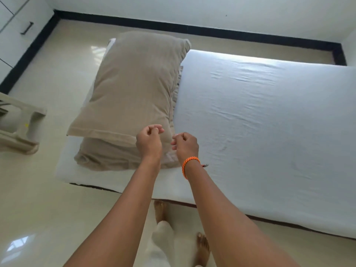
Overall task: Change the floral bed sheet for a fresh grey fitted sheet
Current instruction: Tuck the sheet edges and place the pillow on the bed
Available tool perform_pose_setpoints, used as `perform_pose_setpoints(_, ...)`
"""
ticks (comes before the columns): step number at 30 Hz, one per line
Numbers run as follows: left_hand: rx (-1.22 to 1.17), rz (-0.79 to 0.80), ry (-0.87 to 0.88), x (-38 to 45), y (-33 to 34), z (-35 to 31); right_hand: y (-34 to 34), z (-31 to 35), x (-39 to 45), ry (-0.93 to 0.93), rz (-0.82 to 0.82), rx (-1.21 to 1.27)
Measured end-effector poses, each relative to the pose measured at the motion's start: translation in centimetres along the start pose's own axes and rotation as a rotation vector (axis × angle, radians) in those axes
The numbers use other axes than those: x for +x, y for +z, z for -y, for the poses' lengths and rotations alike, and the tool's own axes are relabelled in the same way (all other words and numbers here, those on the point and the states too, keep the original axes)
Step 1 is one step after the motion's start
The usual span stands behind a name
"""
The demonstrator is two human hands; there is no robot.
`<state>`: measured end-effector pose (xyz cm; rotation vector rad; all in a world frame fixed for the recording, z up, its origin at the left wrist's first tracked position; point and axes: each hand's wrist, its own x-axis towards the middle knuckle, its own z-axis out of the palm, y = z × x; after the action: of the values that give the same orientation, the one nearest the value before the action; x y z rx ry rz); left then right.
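Note:
A pale grey fitted sheet covers the mattress on the floor, lying mostly smooth with light wrinkles. Left of it, two beige pillows are stacked on a white pad. My left hand hovers over the near end of the pillows with its fingers curled and nothing in them. My right hand, with an orange braided band at the wrist, hovers beside it above the pillow's edge, fingers also curled and holding nothing. No floral sheet is in view.
Glossy cream floor tiles surround the bed. A beige plastic chair stands at the left edge. White cupboards and a black skirting line the walls. My bare feet are at the mattress's near edge.

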<state>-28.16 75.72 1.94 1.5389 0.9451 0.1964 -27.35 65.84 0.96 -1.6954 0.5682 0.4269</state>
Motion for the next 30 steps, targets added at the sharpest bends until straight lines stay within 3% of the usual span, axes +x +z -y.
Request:
perform_pose_setpoints(7,0.208,-0.124,0.19,10.2,-0.1,-6.8,6.3,6.6,5.8,-0.169,-0.061,-0.117)
perform_pose_setpoints(15,0.524,-0.22,0.32,22.5,-2.8,-9.9,14.5,12.8,12.8,-0.127,-0.193,-0.307)
perform_pose_setpoints(23,0.663,-0.232,0.144,30.8,-2.3,-10.1,15.7,14.5,18.6,0.039,-0.114,-0.268)
perform_pose_setpoints(27,0.78,-0.085,-0.12,32.7,-1.2,-9.9,14.5,13.3,20.6,0.115,-0.091,-0.227)
perform_pose_setpoints(30,0.811,-0.045,-0.155,33.3,-0.5,-9.8,13.1,12.3,21.5,0.189,-0.072,-0.185)
